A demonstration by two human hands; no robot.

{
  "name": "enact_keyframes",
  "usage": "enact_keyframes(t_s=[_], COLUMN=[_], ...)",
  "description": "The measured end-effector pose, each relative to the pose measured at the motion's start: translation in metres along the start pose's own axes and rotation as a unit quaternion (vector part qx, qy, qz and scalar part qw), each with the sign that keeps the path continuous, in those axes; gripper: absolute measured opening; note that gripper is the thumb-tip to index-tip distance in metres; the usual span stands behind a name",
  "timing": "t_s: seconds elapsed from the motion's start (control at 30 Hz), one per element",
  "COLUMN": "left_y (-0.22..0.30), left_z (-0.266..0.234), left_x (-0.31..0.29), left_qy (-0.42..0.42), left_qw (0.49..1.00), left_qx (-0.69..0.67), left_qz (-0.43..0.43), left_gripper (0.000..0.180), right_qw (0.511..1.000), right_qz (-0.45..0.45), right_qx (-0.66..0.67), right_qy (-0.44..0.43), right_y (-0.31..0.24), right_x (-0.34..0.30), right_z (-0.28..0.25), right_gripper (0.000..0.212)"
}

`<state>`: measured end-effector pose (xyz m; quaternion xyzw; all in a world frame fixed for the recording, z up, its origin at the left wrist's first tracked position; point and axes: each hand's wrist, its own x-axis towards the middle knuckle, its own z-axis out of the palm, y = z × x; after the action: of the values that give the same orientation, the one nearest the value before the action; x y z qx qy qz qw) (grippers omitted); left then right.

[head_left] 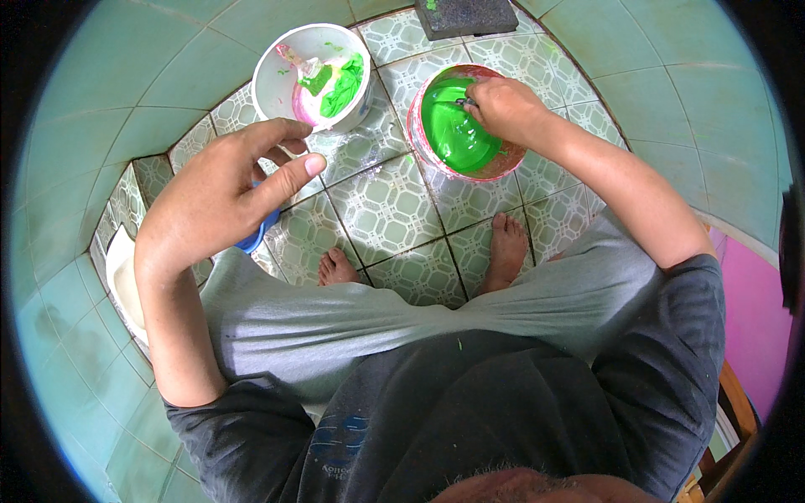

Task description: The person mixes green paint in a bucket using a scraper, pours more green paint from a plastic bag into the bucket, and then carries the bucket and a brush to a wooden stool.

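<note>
Right hand [503,109]: fingers closed together on a thin dark handle [463,102]; only a short length shows beside the fingertips, kind of tool unclear.
Green liquid [457,142]: directly below the right hand and to its left; glossy, bright, pale highlights on the surface.
Bucket [505,161]: around that liquid, under the right hand; reddish-brown inner wall bare on the side nearest the wearer, rim stained pinkish-red.
Left hand [220,180]: thumb and fingers apart, fingers bent, palm side mostly hidden; raised just wearer-side of the white tub. Contact with its rim: cannot tell.
White tub [267,84]: beyond the left hand's fingertips, left of the right hand; pink smears inside.
Green crumpled material [344,90]: in that tub, beyond the left fingertips.
Blue object [258,235]: below the left hand, partly covered by it; kind unclear.
Dark block [466,18]: beyond the right hand, on the tiled floor [386,205].
Bare feet [506,251]: wearer-side of both containers, one nearer each hand.
</note>
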<state>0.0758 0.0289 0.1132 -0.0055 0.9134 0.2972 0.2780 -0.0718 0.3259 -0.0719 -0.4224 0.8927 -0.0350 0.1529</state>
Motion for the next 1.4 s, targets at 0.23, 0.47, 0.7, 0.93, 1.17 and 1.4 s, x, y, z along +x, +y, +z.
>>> enact_keyframes(t_s=[0.23,0.47,0.7,0.93,1.17,1.4], left_y=[0.0,0.0,-0.001,0.002,-0.002,-0.002], left_z=[0.001,0.001,0.001,-0.001,0.001,0.001], left_x=[-0.001,-0.001,0.001,0.001,0.001,0.002], left_qy=[0.003,0.002,0.007,-0.008,0.0,0.0], left_qw=[1.0,1.0,1.0,1.0,1.0,1.0], left_qx=[-0.001,0.005,0.008,0.008,0.004,0.002], left_qz=[0.001,-0.001,0.011,-0.001,0.005,-0.001], left_gripper=[0.043,0.043,0.043,0.043,0.044,0.044], right_qw=[0.989,0.969,0.994,0.997,0.997,0.965], right_qz=[0.043,-0.023,0.028,0.078,-0.012,-0.009], right_qx=[-0.039,0.146,0.079,0.0,0.072,0.169], right_qy=[-0.137,-0.197,-0.065,-0.027,0.009,-0.2], right_y=[0.002,-0.011,-0.007,0.005,0.0,-0.019], right_x=[0.0,-0.007,0.002,0.002,0.004,-0.002], right_z=[-0.011,-0.006,0.009,-0.003,0.015,-0.007], right_gripper=[0.024,0.028,0.03,0.028,0.028,0.032])
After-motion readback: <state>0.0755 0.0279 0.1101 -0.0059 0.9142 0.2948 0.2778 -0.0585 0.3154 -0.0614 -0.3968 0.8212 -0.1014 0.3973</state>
